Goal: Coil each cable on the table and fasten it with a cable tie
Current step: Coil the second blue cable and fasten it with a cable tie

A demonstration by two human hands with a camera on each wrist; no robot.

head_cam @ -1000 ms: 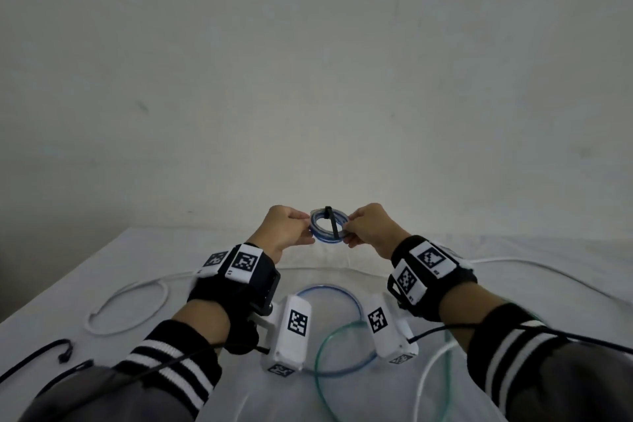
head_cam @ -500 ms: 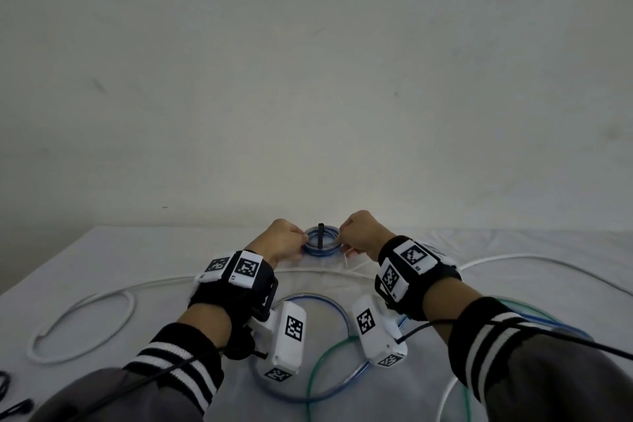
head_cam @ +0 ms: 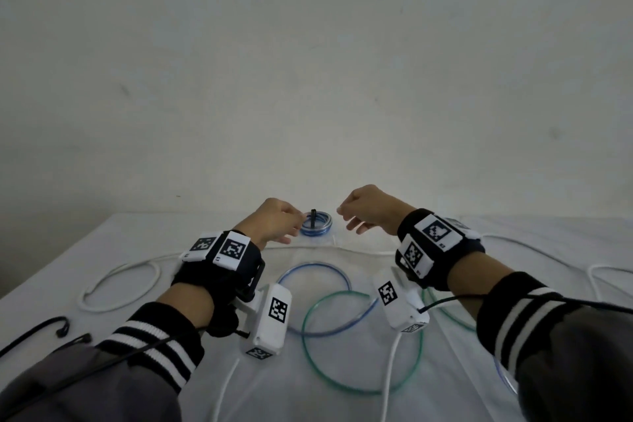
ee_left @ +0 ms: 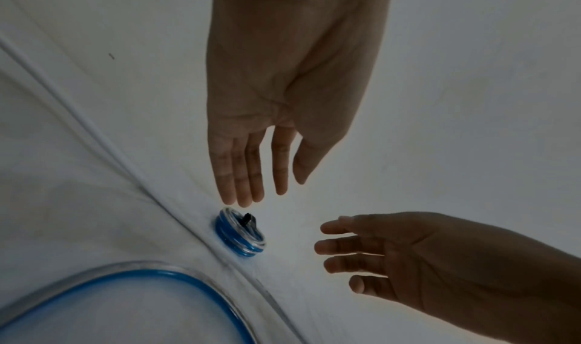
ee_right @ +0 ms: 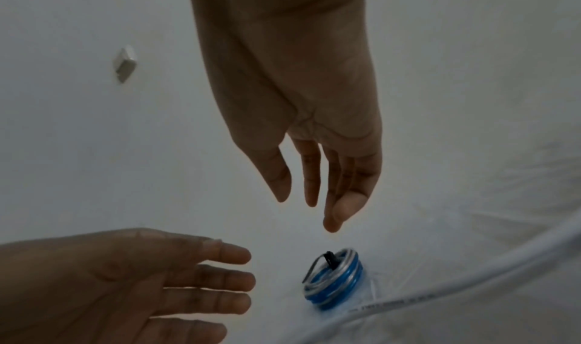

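Note:
A small blue and clear cable coil (head_cam: 316,223) lies on the white table cover (head_cam: 137,243) at the far middle, with a black cable tie (head_cam: 313,217) sticking up from it. My left hand (head_cam: 284,229) hovers at its left rim with straight fingers; I cannot tell if they touch. My right hand (head_cam: 352,219) hangs apart on the right, holding nothing. The left wrist view has the left fingertips (ee_left: 239,200) just above the coil (ee_left: 240,233). In the right wrist view the right hand (ee_right: 302,200) is clear of the coil (ee_right: 333,284).
Loose cables lie nearer me: a blue loop (head_cam: 313,265), a green loop (head_cam: 359,387), a white loop (head_cam: 120,284) at left, a black cable (head_cam: 34,329) at the left edge and a white cable (head_cam: 548,257) at right. A wall stands behind the table.
Both hands held the tied coil in the air, lowered it to the table and let go. Their fingers have straightened, and the right hand has drawn away to the right.

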